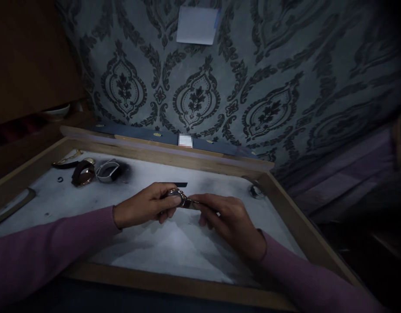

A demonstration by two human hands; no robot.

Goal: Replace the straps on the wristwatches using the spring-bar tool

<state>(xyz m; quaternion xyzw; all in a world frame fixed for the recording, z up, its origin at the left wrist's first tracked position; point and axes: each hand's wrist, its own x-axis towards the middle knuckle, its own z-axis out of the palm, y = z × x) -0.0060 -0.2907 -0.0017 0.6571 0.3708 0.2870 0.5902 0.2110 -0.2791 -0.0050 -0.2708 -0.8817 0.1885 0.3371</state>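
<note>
My left hand (151,203) grips the round metal case of a wristwatch (178,194) between thumb and fingers, above the white tray floor. From the case a dark strap (188,203) runs toward my right hand (234,219), whose thumb and fingers pinch its end. Too little light falls here to make out the dial or buckle. Just behind the watch lies a flat black strip (174,184), partly hidden by my left hand.
A wooden rim (174,278) frames the tray. Several watches lie at its back left, among them a brown one (83,173) and a grey one (108,170). Another watch (256,190) rests at the right. A patterned wall (197,98) rises behind. A curved strap (16,204) lies far left.
</note>
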